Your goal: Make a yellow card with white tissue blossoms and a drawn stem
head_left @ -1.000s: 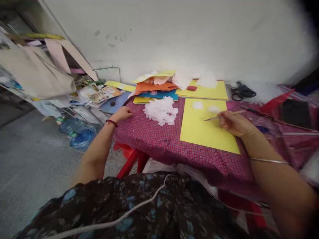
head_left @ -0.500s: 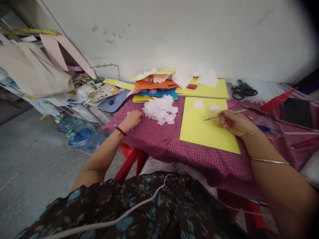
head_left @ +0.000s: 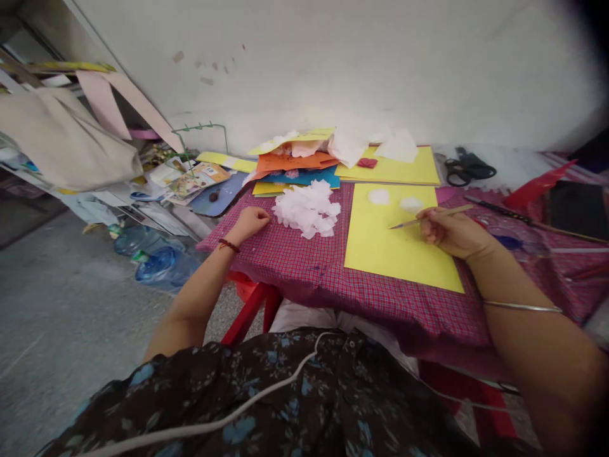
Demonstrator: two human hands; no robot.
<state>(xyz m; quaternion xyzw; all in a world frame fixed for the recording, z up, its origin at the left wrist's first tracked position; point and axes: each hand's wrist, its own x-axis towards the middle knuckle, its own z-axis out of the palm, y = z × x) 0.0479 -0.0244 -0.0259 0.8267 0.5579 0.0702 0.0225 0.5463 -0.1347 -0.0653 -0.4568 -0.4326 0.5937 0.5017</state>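
My right hand (head_left: 440,230) grips a thin, light-handled paintbrush (head_left: 454,210), its tip pointing left just over a yellow sheet of paper (head_left: 380,244). Near the top of that sheet lie two white tufts (head_left: 379,197), one partly beside my right fingers. My left hand (head_left: 253,223) rests at the left end of the table with its fingers curled together; whatever they may hold is hidden. Just right of it sits a heap of crumpled white paper pieces (head_left: 307,209), apart from the fingers.
Black scissors (head_left: 469,168), a dark-handled tool (head_left: 497,208) and a red pointed piece (head_left: 540,185) lie to the right. Stacked coloured sheets (head_left: 297,164) stand against the wall. A checked cloth (head_left: 304,270) covers the table. Water bottles (head_left: 159,266) lie on the floor at left.
My left hand has turned slightly, showing more of its thumb side. The paintbrush stays in my right hand at nearly the same spot. The view has shifted a little.
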